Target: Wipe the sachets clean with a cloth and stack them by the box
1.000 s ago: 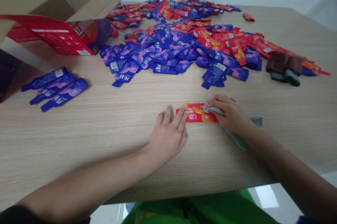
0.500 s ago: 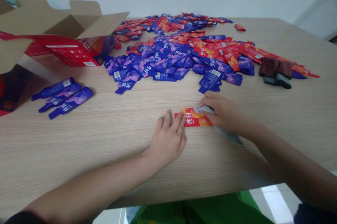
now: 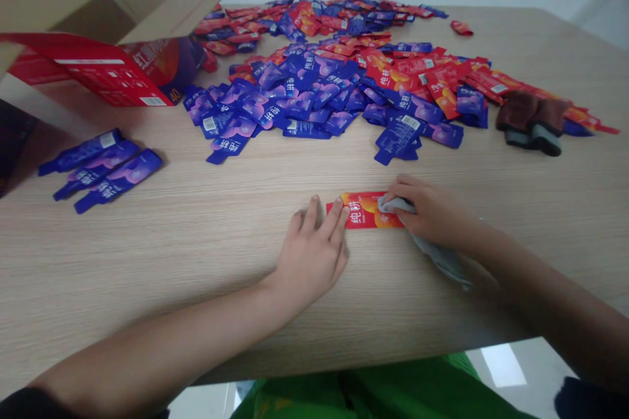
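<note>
The left hand (image 3: 312,252) lies open, fingertips on the 9 o'clock end of the red packet (image 3: 367,217), flat on the table (image 3: 221,222). Apart from it, at the packet's 3 o'clock, the right hand (image 3: 435,209) is clamped on a cloth (image 3: 439,260) touching the packet. Beyond: three blue packets (image 3: 108,171) at 9 o'clock, brown bundle (image 3: 533,119) at 2, box (image 3: 122,75) at 10, heap (image 3: 319,91) across 11 to 1.

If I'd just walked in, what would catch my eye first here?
Most likely the big heap of purple and red packets spread across the back of the table. Next, front and centre, the left hand rests on one end of a red packet, while the right hand holds a grey cloth on it. An open box stands at back left.
</note>
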Tool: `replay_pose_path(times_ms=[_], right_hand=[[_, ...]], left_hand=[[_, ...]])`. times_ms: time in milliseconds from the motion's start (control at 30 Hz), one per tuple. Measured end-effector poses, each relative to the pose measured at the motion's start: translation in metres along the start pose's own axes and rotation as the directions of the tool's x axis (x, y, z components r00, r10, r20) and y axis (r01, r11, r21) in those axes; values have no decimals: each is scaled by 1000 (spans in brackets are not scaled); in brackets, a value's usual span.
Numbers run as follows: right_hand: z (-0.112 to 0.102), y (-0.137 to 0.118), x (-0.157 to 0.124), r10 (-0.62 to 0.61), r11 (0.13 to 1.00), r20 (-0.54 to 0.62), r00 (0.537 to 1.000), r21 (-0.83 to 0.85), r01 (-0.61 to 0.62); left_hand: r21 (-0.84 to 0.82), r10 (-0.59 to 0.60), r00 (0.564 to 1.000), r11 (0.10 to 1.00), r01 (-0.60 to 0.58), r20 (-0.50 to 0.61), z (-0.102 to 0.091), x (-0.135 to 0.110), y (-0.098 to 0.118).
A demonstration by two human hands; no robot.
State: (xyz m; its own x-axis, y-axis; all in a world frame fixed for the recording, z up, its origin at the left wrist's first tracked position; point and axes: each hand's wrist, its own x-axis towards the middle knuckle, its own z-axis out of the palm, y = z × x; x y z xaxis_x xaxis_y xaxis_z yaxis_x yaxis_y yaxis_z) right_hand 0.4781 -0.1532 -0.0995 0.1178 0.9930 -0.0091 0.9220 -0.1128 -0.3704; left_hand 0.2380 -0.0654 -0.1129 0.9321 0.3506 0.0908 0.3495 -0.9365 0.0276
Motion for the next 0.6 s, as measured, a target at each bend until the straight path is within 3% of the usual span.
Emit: replay_pose_path(times_ms=[133,200,267,400,500,600], right_hand=[[-12,32,0,0,1000,50,999,27,-1],[-20,35,4,-37,999,60,997,23,36],[-27,26,11,-50,999,-9,999,22,50],[-27,-16,29,-105,985,-208,972,110,130],[-8,-43,38,-268,958,-131,955,72,279],[14,-49,40,-314,949,-56,948,-43,312]], left_hand=[[0,-7,1000,1000,7,5,-2,1,1],[3,-20,1000,1000,20,-3,-2,1,1],[2,-37,999,999,37,-17,-1,1,0],[-11,-49,998,999,49,-27,2,1,-2],[-18,-42,999,999,42,-29,3,1,-4],[-21,-37,999,999,36,-24,2,1,-4]])
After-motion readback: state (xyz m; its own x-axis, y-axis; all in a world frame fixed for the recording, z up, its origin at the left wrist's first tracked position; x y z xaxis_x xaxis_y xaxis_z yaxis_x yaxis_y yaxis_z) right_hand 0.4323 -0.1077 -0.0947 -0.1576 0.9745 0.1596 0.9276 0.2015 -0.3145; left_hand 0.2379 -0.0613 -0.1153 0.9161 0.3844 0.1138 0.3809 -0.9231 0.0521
